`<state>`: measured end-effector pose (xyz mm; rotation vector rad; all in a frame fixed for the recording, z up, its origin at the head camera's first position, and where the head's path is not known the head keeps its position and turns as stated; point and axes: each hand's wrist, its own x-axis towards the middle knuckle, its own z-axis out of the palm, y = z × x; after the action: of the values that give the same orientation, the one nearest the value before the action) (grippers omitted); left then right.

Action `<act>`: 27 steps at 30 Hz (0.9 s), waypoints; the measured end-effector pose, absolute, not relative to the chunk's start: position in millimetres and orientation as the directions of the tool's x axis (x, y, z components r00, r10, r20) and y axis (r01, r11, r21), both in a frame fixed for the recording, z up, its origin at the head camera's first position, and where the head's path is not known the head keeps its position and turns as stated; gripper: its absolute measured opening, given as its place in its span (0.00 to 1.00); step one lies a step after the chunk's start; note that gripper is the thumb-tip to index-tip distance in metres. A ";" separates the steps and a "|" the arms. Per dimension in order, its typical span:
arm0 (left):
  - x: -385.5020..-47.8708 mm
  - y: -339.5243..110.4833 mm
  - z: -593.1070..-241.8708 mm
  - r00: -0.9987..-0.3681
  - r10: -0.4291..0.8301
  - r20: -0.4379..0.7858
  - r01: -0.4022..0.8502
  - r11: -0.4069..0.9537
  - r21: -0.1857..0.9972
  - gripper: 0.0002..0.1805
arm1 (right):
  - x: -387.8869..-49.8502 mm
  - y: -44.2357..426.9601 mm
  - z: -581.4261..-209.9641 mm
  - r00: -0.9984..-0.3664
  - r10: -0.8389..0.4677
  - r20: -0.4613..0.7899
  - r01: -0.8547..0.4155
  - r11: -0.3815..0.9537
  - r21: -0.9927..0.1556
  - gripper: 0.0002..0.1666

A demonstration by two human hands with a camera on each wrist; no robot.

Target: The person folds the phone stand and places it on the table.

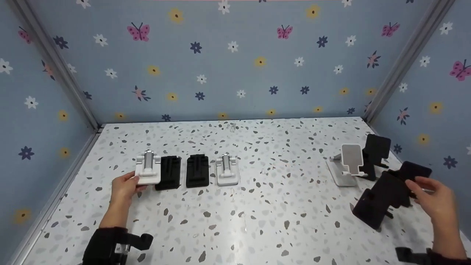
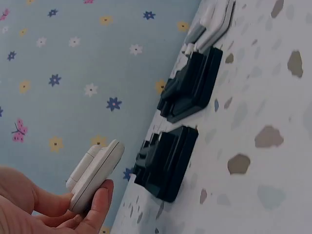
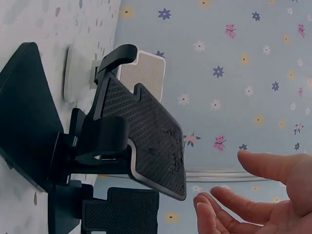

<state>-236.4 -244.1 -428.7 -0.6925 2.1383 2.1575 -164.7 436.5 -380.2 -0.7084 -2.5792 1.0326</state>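
My left hand (image 1: 124, 189) pinches a white folded phone stand (image 1: 148, 175) by its near edge, thumb on one side and fingers on the other. In the left wrist view this stand (image 2: 97, 175) appears raised off the table. Beside it lie two black folded phone stands, one nearer (image 1: 170, 173) and one farther right (image 1: 197, 171), then another white folded stand (image 1: 227, 171). At the right, my right hand (image 1: 436, 200) is by the unfolded black phone stands (image 1: 382, 191). The right wrist view shows its thumb and fingers spread, apart from the black stand's ridged plate (image 3: 151, 136).
An unfolded white phone stand (image 1: 352, 158) stands at the right, with an unfolded black one (image 1: 378, 149) just behind it. The speckled table (image 1: 257, 213) is bordered by flower-patterned walls (image 1: 235, 73) at the back and both sides.
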 end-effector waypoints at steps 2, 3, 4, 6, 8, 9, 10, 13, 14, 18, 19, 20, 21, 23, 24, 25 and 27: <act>-237.6 -249.4 -430.3 -0.885 -0.319 -0.340 -0.346 -0.042 0.937 0.25 | -173.1 466.6 -406.2 -0.834 0.547 0.072 0.353 0.628 -0.693 0.36; -239.3 -252.8 -432.5 -0.875 -0.335 -0.349 -0.359 -0.032 0.933 0.25 | -178.2 482.9 -420.5 -0.832 0.552 0.058 0.364 0.621 -0.694 0.37; -240.6 -256.1 -434.4 -0.868 -0.343 -0.358 -0.368 -0.038 0.929 0.26 | -182.4 496.4 -432.0 -0.832 0.553 0.034 0.369 0.598 -0.712 0.39; -243.1 -262.2 -437.8 -0.853 -0.361 -0.377 -0.395 -0.026 0.918 0.27 | -187.6 517.6 -453.3 -0.837 0.546 0.028 0.360 0.589 -0.723 0.37; -245.5 -267.1 -441.1 -0.837 -0.375 -0.398 -0.421 -0.022 0.907 0.27 | -184.9 514.9 -452.2 -0.853 0.521 -0.034 0.368 0.554 -0.747 0.42; -246.5 -268.9 -442.4 -0.831 -0.378 -0.409 -0.433 -0.023 0.901 0.27 | -183.0 509.1 -448.2 -0.851 0.521 -0.061 0.373 0.519 -0.769 0.41; -247.3 -270.4 -443.6 -0.824 -0.381 -0.420 -0.443 -0.032 0.896 0.27 | -179.4 501.3 -440.8 -0.864 0.494 -0.097 0.372 0.498 -0.784 0.43; -249.3 -273.5 -447.2 -0.808 -0.389 -0.443 -0.458 -0.057 0.887 0.28 | -173.2 487.7 -426.1 -0.895 0.398 -0.200 0.385 0.465 -0.797 0.52; -249.4 -274.4 -448.5 -0.807 -0.389 -0.444 -0.453 -0.073 0.888 0.28 | -174.6 489.7 -428.9 -0.895 0.389 -0.218 0.391 0.451 -0.802 0.52; -250.6 -276.8 -453.8 -0.812 -0.393 -0.430 -0.428 -0.098 0.898 0.29 | -189.4 523.7 -463.7 -0.914 0.330 -0.234 0.368 0.437 -0.821 0.56; -250.9 -276.9 -454.4 -0.810 -0.399 -0.429 -0.428 -0.095 0.899 0.29 | -194.1 533.8 -475.6 -0.917 0.334 -0.220 0.356 0.433 -0.828 0.56; -251.6 -277.4 -455.7 -0.806 -0.409 -0.429 -0.432 -0.089 0.897 0.29 | -198.3 543.0 -487.5 -0.917 0.343 -0.204 0.348 0.437 -0.830 0.55; -252.9 -278.1 -456.8 -0.798 -0.422 -0.430 -0.441 -0.076 0.894 0.29 | -201.3 550.1 -496.3 -0.922 0.334 -0.196 0.337 0.442 -0.831 0.56; -257.0 -280.5 -460.7 -0.775 -0.464 -0.429 -0.460 -0.050 0.886 0.28 | -204.6 557.4 -509.2 -0.924 0.335 -0.183 0.324 0.434 -0.841 0.57; -259.3 -282.3 -463.6 -0.767 -0.480 -0.426 -0.468 -0.036 0.883 0.27 | -204.9 558.5 -512.7 -0.924 0.336 -0.184 0.323 0.425 -0.845 0.58; -262.4 -285.4 -468.3 -0.758 -0.500 -0.419 -0.473 -0.021 0.881 0.26 | -205.0 558.4 -514.7 -0.920 0.340 -0.193 0.331 0.413 -0.848 0.58; -270.3 -293.5 -482.3 -0.747 -0.537 -0.392 -0.475 0.018 0.880 0.24 | -203.2 555.2 -514.2 -0.914 0.344 -0.214 0.341 0.366 -0.866 0.54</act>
<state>-270.3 -293.5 -482.3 -1.1323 2.2773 1.9303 -203.2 555.2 -514.2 -0.6502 -2.5931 1.6431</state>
